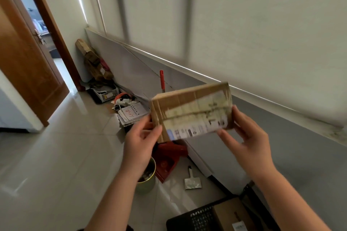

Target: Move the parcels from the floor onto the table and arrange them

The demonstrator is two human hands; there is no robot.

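Two hands on one parcel (191, 112), and it is up in the air at the centre of the frame, well clear of the tiled floor (56, 155). The left hand (139, 137) grasps the left end, thumb laid over the front face near the lower corner, fingers tucked behind. The right hand (247, 137) pinches the right end, thumb on the side edge, fingers curled under the lower corner. It's a flat brown cardboard box, taped across, with a pale shipping label (197, 127) on the face turned toward the camera, and it is tilted so the right end rides higher. Sitting this easily between fingertips, it looks light, and the board seems stiff enough to keep its shape. The glossy tape could be slippery, so the bare cardboard ends are the safer hold, just where the grip is now. Contents unknown, so a gentle set-down seems wise. Lower right of the frame, a black crate (195, 215) holds another brown box (231, 214). Below the parcel, on the floor, sit a red dustpan (169, 159) and a green tin (148, 180). No counter shows in this view.
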